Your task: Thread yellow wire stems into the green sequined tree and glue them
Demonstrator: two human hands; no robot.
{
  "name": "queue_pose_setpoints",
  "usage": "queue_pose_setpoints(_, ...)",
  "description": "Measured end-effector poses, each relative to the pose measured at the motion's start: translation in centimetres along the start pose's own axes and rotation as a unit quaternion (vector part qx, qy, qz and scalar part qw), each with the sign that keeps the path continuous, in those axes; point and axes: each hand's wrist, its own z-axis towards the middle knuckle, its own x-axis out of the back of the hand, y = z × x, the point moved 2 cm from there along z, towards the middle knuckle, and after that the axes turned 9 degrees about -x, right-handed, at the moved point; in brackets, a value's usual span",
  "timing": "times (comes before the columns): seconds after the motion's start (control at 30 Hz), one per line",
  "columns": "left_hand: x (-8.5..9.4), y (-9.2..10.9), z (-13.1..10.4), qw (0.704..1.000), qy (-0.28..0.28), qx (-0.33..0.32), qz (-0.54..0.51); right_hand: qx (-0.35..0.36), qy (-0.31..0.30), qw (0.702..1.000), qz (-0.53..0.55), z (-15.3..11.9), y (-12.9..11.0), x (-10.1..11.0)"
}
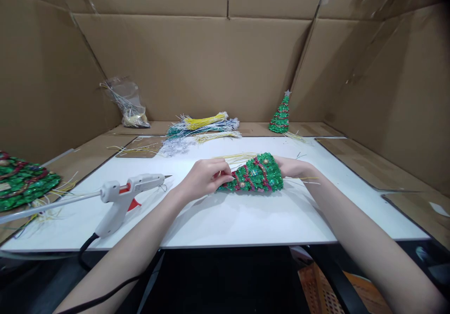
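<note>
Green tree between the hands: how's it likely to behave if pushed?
The tree tapers like a cone and is tipped sideways, so a push might roll it in an arc. Its bumpy surface probably isn't slippery. The red garland wound around it could snag or loosen.

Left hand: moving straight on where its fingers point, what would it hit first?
The left hand would likely meet the narrow end of the green tree, right at its fingertips; exact contact is unclear.

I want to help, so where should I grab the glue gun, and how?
I'd probably take the glue gun by its white handle, reaching from the near edge of the table: the handle slants that way, while the pointed nozzle faces right.
</note>
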Motion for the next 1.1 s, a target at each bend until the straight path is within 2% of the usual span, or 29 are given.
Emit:
queue_pose_setpoints(0.33,-0.4,-0.5,0.0,0.999,-0.03,-0.025,-0.026,-0.011,0.005,1.0,-0.021,0.0,-0.2,0.1)
queue_pose_setpoints(0.5,-0.5,-0.5,0.1,0.998,-0.042,-0.017,-0.037,0.002,0.026,0.999,-0.03,0.0,0.0,0.3)
queue_pose_setpoints(0.63,-0.3,-0.5,0.1,0.998,-0.039,-0.009,-0.043,0.005,0.006,1.0,-0.03,-0.1,-0.6,0.0)
queue_pose_setpoints(1.1,-0.1,-0.6,0.0,0.996,-0.067,0.017,-0.053,-0.004,0.009,0.999,-0.038,-0.1,-1.1,-0.2)
